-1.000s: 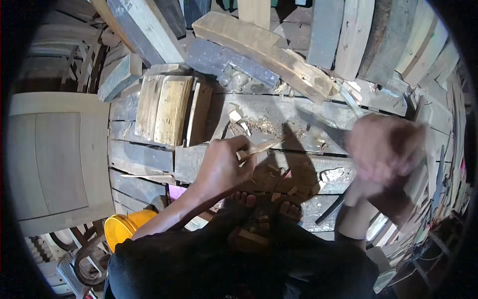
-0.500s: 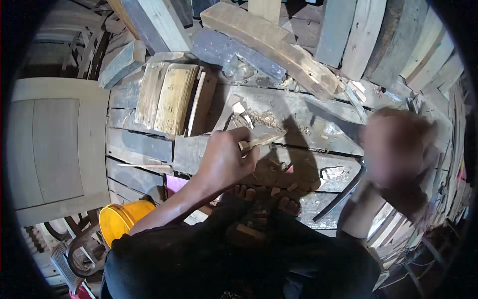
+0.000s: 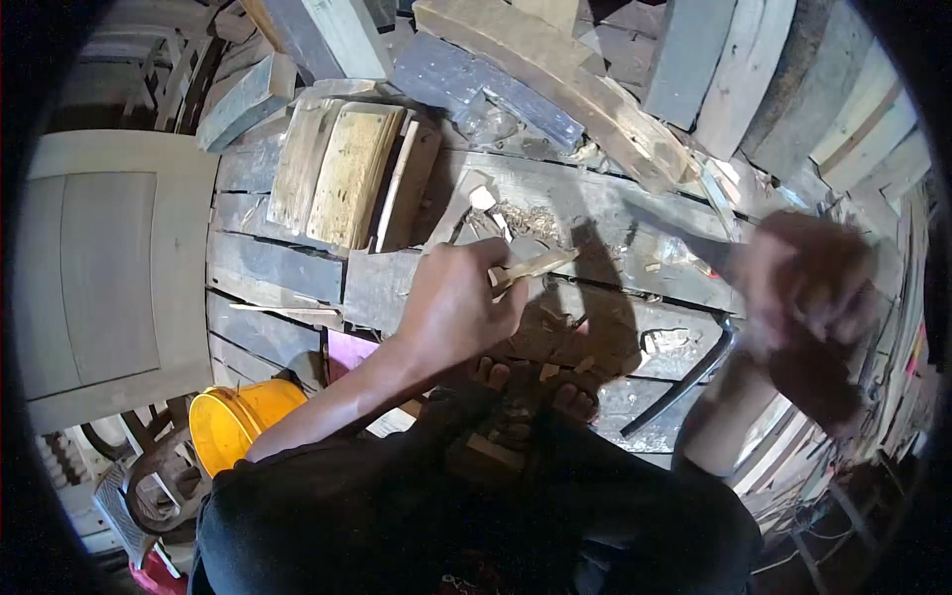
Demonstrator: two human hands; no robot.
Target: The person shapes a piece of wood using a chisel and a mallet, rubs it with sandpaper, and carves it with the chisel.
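The left hand (image 3: 458, 297) is closed narrow, pinching a short, pale, slender wooden stick (image 3: 543, 264) between thumb and fingers; its free end points toward the right hand (image 3: 808, 283). That hand is wrapped around a long blade tool with a reddish-brown handle (image 3: 823, 392), though blur hides the exact finger placement. The dark, flat blade (image 3: 684, 236) reaches from the right fist toward the left hand, well apart from the stick.

Just beyond the left hand, small tan wood shavings (image 3: 531, 224) lie on grey, weathered wooden boards (image 3: 387, 288). Farther out and to its left stand thick, yellowish wooden blocks (image 3: 347, 174). A round yellow plastic bucket (image 3: 233, 416) sits beside the left forearm, and a flat pink sheet (image 3: 347, 352) lies near that arm. Between the hands, closer to the body, rests a slim, curved black strip (image 3: 674, 394).
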